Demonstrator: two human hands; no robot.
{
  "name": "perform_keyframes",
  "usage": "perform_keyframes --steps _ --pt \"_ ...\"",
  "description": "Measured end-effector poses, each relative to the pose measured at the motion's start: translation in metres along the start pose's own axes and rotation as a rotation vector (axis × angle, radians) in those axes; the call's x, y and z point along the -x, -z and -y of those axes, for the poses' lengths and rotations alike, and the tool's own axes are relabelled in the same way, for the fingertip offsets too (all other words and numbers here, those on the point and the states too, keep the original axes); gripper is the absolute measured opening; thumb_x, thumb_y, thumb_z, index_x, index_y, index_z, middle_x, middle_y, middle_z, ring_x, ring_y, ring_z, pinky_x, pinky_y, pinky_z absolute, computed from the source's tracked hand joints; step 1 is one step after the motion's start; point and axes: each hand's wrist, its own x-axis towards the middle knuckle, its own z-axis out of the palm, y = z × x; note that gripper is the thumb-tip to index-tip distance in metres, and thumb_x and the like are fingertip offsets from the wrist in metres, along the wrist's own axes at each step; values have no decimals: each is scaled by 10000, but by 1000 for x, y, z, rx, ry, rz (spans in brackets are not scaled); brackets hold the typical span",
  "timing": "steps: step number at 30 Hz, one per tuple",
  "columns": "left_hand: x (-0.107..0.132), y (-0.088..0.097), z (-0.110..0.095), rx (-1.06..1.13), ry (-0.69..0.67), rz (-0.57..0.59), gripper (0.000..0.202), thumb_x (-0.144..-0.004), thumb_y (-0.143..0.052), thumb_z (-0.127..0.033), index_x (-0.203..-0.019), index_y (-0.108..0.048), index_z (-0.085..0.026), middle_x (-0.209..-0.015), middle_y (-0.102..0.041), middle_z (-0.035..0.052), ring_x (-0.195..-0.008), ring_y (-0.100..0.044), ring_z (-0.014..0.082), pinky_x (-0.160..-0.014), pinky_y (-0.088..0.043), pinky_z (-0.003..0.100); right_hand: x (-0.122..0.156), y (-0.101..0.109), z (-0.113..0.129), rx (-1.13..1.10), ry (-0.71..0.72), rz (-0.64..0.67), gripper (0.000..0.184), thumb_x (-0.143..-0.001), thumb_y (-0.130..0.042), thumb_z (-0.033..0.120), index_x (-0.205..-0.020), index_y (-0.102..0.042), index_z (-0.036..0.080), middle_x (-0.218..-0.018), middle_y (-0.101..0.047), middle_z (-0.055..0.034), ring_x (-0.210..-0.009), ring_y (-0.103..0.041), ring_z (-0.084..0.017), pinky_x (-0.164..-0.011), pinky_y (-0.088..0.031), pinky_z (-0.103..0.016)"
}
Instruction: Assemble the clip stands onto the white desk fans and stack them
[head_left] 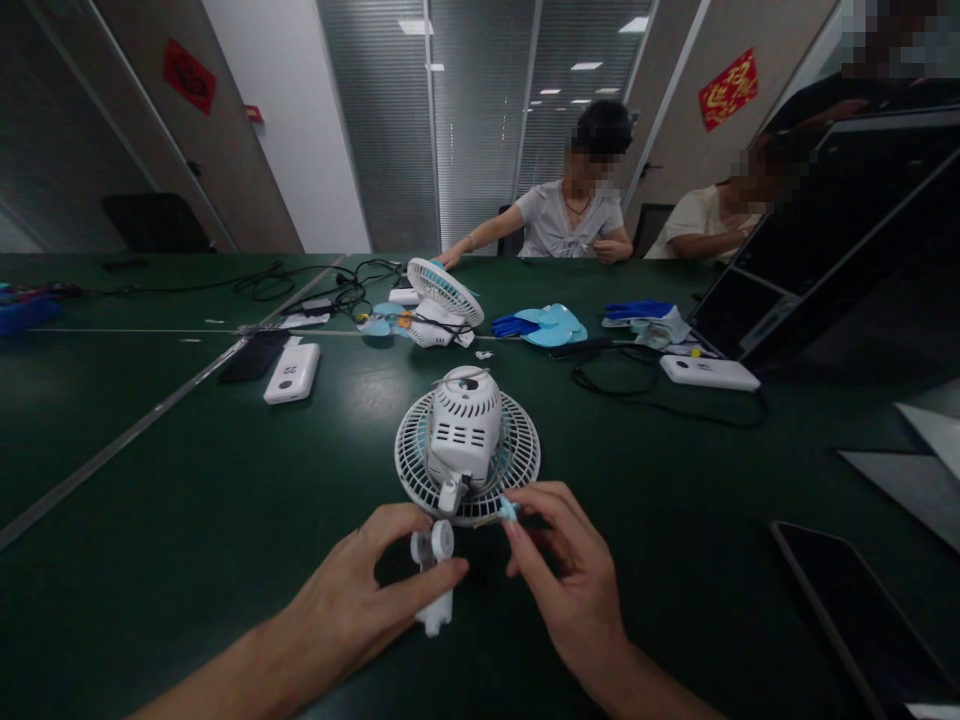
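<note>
A white fan (pixel 465 430) lies grille-down on the dark green table in front of me, its vented motor housing facing up. Just nearer to me, my left hand (pixel 375 585) grips a white plastic bracket (pixel 436 590) between thumb and fingers; round knobs show at its top. Close to the grille's near right edge, my right hand (pixel 566 560) pinches a small light-blue plastic piece (pixel 508 508) between thumb and fingertip. Its exact kind is too small to tell. The two held pieces are apart from each other.
Farther back stands another white fan (pixel 442 300), with a person's hand beside it. Light-blue fan blades (pixel 555 325) and gloves lie behind. White power banks (pixel 292 373) and black cables are scattered around. A phone-like dark device (pixel 855 610) lies at right, below a large black panel (pixel 840 230).
</note>
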Motion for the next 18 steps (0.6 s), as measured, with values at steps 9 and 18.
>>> perform_keyframes --steps 9,18 --pt "-6 -9 10 -60 -42 31 417 -1026 -554 -146 -1398 -661 -301 -1315 -562 130 -1112 -672 249 -778 -694 345 -4 -3 -3 -87 -26 -20 139 -1004 -693 254 -1135 -725 286 -1186 -601 -71 -973 -695 -218 -623 -680 -285" --pt "-29 0 4 142 67 143 358 -1077 -532 -322 -1421 -628 -339 -1223 -701 83 -965 -729 182 -729 -670 239 -3 -4 -1 -56 15 -12 162 -989 -690 170 -1104 -690 284 -1134 -619 -58 -1029 -675 -217 -694 -656 -289"
